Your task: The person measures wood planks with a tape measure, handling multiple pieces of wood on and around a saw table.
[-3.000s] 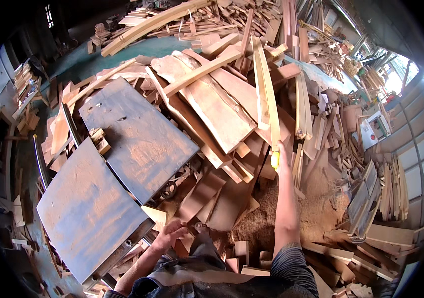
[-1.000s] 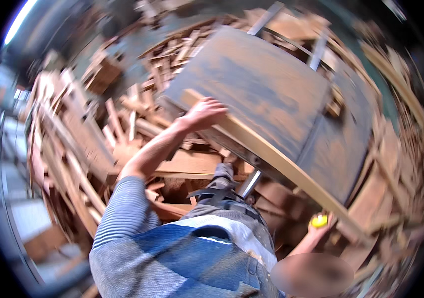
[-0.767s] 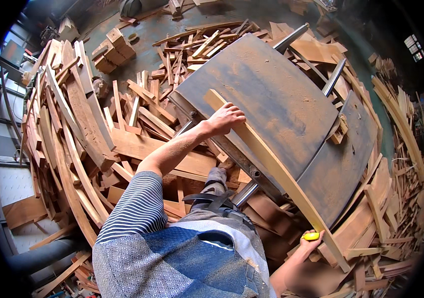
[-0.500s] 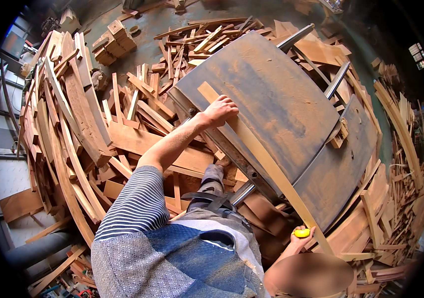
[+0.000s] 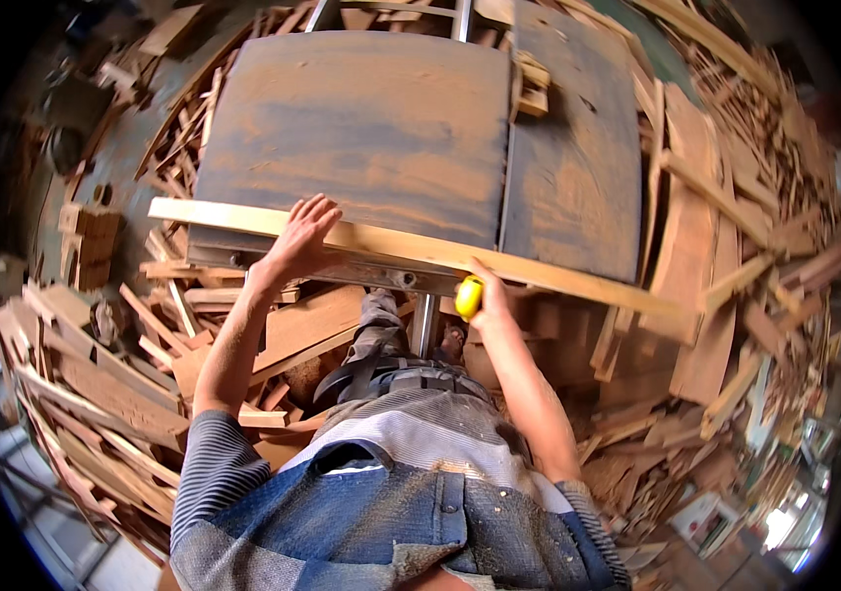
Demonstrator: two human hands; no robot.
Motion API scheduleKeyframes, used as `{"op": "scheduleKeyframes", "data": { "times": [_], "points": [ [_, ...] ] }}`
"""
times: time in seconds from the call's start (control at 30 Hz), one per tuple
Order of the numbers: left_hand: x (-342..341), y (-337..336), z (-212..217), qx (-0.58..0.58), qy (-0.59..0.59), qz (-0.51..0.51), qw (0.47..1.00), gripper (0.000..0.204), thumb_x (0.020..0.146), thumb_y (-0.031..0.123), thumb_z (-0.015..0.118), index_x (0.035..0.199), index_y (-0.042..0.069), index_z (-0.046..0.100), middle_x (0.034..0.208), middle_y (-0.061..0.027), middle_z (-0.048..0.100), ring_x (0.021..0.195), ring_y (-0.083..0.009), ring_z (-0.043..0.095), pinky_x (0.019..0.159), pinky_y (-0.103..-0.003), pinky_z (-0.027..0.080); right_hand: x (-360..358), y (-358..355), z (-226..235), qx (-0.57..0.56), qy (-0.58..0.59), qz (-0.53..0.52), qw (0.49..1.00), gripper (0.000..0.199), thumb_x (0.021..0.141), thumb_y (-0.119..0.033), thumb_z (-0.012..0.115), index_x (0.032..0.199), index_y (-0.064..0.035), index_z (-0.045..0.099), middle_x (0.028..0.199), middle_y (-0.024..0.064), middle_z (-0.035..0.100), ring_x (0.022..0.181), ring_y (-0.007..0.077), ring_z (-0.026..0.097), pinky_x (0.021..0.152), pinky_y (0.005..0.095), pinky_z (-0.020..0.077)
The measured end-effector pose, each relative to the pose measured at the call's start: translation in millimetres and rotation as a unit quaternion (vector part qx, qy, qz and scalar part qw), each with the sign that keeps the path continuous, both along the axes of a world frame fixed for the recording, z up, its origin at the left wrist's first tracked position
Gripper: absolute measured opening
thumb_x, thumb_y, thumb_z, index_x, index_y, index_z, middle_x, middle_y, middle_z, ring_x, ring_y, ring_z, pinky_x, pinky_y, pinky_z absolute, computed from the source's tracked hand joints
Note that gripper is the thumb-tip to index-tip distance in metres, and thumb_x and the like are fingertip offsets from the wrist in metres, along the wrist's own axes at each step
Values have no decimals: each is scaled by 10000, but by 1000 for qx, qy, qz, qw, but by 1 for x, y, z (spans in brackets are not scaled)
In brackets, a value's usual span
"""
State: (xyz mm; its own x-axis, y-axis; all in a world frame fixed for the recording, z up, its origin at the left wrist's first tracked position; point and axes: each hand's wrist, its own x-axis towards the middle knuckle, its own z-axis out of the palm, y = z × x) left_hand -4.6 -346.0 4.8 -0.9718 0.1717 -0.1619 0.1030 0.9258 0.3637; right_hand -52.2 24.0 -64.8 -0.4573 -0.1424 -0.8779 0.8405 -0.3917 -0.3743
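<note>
A long pale wooden strip (image 5: 396, 239) lies along the near edge of a grey, dust-covered machine table (image 5: 352, 128), its right end reaching past the table. My left hand (image 5: 297, 239) grips the strip left of its middle, fingers laid over the top. Farther right, my right hand (image 5: 492, 298) is closed round a small yellow tape measure (image 5: 469, 296) just below the strip. Its fingertips reach the strip's near edge. No drawn-out blade can be made out.
A second grey table section (image 5: 578, 158) adjoins on the right, with a small wooden block (image 5: 533, 87) at the seam. Offcuts and boards (image 5: 691, 227) heap up at right. More scrap wood (image 5: 125, 384) lies at left, near a stack of blocks (image 5: 89, 241). A metal bar (image 5: 425, 325) sits under the near edge.
The view has swung round, so the table now lies straight ahead. My right hand, with the tape measure, has moved from near the strip's right end to closer to my left hand.
</note>
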Motion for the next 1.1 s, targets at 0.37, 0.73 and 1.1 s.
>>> {"op": "scheduleKeyframes", "data": {
  "times": [0.37, 0.73, 1.1],
  "points": [
    [13, 154, 44, 443, -131, 41, 886, 378, 977, 206, 690, 1288, 5, 616, 1171, -178, 718, 1029, -299, 713, 953, -398, 572, 44, 27, 137, 143, 324, 337, 872, 633, 972, -460, 663, 1349, 31, 533, 920, 131, 692, 822, 189, 659, 755, 331, 528],
    [21, 237, 46, 493, -317, -126, 800, 308, 957, 104, 690, 1234, -24, 645, 1085, -118, 728, 1011, -156, 653, 903, -326, 546, 84, 71, 139, 284, 322, 387, 816, 774, 959, -570, 625, 1489, -40, 436, 1033, 211, 722, 969, 337, 720, 827, 435, 558],
    [25, 250, 43, 580, -360, -105, 723, 395, 945, 123, 732, 1291, -27, 613, 1167, -96, 702, 1078, -153, 633, 962, -327, 530, 92, 77, 128, 276, 364, 350, 818, 749, 965, -607, 581, 1460, -54, 481, 1239, 245, 674, 1157, 377, 663, 960, 435, 526]
  ]
}}
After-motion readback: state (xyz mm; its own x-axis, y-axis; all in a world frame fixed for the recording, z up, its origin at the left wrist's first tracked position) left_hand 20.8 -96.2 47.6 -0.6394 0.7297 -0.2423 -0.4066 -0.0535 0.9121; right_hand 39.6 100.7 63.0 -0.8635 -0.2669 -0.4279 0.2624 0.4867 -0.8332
